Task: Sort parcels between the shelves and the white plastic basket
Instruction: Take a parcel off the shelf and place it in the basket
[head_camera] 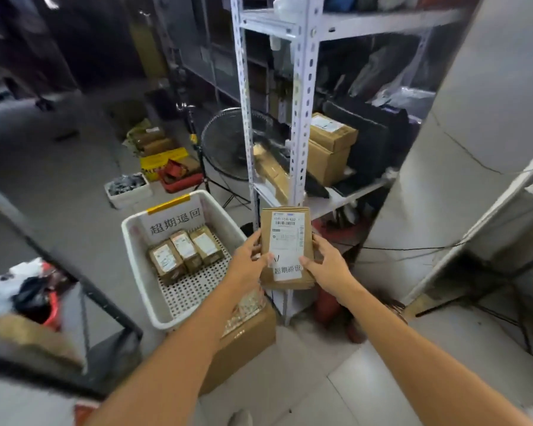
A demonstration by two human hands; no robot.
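We hold a flat brown cardboard parcel with a white shipping label upright in the air between both hands, in front of the near post of the white perforated metal shelving unit. Our left hand grips the parcel's left edge, thumb across the front by the label; our right hand grips its right edge, thumb on the label's lower corner. To the left of the parcel, on the floor, sits the white plastic basket with a perforated bottom, its near corner resting on a large brown cardboard carton. Three small brown labelled boxes lie side by side at the basket's far end. On the shelf beyond the parcel, two stacked brown cartons stand, and a round black floor fan stands far left of the post
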